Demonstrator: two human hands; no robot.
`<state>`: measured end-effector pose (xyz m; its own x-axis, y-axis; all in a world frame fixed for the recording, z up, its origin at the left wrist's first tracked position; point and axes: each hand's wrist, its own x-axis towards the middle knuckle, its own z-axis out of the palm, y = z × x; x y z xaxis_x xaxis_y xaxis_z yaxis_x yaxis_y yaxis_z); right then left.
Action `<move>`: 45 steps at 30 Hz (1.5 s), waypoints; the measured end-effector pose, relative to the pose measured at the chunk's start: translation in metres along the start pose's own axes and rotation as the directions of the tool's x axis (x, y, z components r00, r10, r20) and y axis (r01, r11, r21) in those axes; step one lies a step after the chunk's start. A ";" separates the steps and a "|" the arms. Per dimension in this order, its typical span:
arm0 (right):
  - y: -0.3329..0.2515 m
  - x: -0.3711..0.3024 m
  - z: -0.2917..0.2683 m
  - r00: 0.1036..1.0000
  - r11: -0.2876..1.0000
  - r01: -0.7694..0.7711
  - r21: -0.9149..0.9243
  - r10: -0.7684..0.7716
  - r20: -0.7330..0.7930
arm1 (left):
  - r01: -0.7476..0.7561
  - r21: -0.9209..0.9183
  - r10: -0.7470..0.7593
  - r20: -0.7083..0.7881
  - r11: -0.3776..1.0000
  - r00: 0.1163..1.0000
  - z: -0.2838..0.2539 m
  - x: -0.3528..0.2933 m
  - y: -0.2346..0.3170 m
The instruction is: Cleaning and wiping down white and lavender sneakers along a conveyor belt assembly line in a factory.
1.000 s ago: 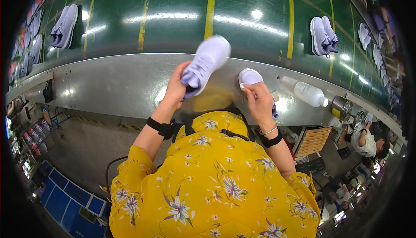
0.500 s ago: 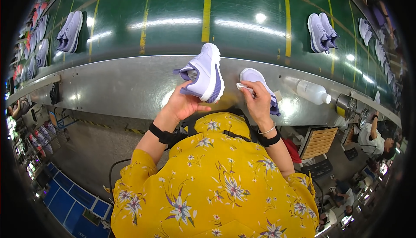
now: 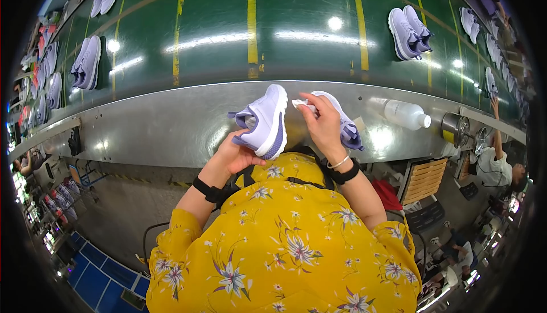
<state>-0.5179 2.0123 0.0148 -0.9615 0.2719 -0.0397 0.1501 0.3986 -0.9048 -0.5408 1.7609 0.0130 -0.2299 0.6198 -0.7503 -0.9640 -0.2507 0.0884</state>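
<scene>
A lavender sneaker point(image 3: 266, 120) with a white sole and darker purple heel rests in my left hand point(image 3: 231, 154), which grips it by the heel end, toe pointing away from me. My right hand point(image 3: 323, 124) pinches a small white cloth or tissue point(image 3: 304, 105) between thumb and fingers, just right of the sneaker's toe and apart from it. A second lavender sneaker point(image 3: 348, 129) lies on the metal ledge point(image 3: 165, 118), partly hidden behind my right hand.
A clear bottle with a white cap point(image 3: 407, 115) lies on the ledge at right, near a metal cylinder point(image 3: 454, 128). Beyond runs a green conveyor belt point(image 3: 222, 14) with yellow lines, carrying sneaker pairs at left point(image 3: 86, 63) and right point(image 3: 409, 33). A person point(image 3: 497, 162) sits far right.
My right hand has moved left with the white cloth, away from the sneaker on the ledge and closer to the held one. The held sneaker has shifted slightly left and toward me.
</scene>
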 end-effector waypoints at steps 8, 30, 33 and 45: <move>0.018 0.006 0.041 0.971 0.971 0.218 -0.095 -0.206 0.120 | 0.013 -0.045 -0.017 -0.092 0.999 0.996 -0.031 0.010 -0.015; -0.003 0.000 0.054 0.957 0.952 0.197 -0.232 -0.136 0.257 | -0.045 0.320 0.091 -0.128 0.946 0.988 -0.028 -0.017 -0.017; -0.009 -0.001 0.051 0.959 0.981 0.116 -0.158 -0.069 0.276 | -0.063 0.320 0.106 -0.116 0.945 0.988 -0.027 -0.012 -0.016; -0.001 -0.013 0.031 0.971 0.984 0.116 -0.136 -0.083 0.226 | -0.054 0.437 0.129 -0.145 0.898 0.981 -0.010 -0.008 -0.017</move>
<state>-0.5130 1.9808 0.0032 -0.9977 0.0326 -0.0593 0.0675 0.5427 -0.8372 -0.5210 1.7522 0.0110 -0.3311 0.4679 -0.8194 -0.9114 0.0665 0.4062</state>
